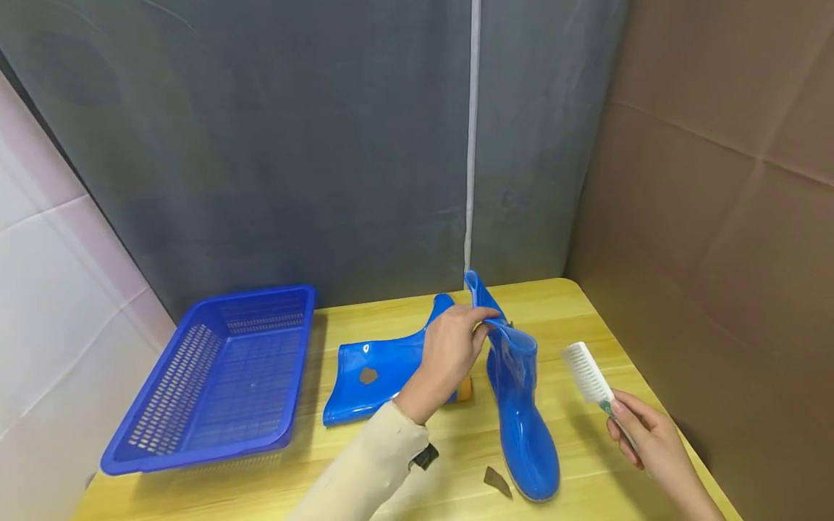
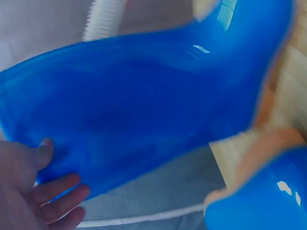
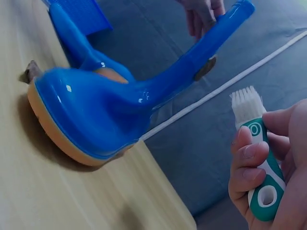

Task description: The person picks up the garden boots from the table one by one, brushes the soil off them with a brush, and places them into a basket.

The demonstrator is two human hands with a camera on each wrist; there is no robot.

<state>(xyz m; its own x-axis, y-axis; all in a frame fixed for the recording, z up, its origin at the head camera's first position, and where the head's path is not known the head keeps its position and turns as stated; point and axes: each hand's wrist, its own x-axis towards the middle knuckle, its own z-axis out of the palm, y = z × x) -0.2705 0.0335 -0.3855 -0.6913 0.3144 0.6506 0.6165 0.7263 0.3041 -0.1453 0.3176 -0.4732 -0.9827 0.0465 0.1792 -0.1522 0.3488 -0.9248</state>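
A blue rubber boot [image 1: 521, 405] stands upright on the yellow table [image 1: 586, 318], toe toward me. My left hand [image 1: 449, 351] pinches the top rim of its shaft [image 2: 144, 105]. A second blue boot [image 1: 378, 376] lies on its side behind the left hand, with a brown smudge on its shaft. My right hand [image 1: 645, 434] grips the green and white handle [image 3: 264, 191] of a white-bristled brush [image 1: 586, 373], held in the air just right of the standing boot. In the right wrist view the boot's orange sole [image 3: 57, 136] rests on the table.
An empty blue plastic basket [image 1: 215, 376] sits on the left of the table. A brown scrap [image 1: 497, 480] lies by the standing boot's toe. A grey cloth backdrop stands behind, a cardboard wall [image 1: 717, 217] to the right.
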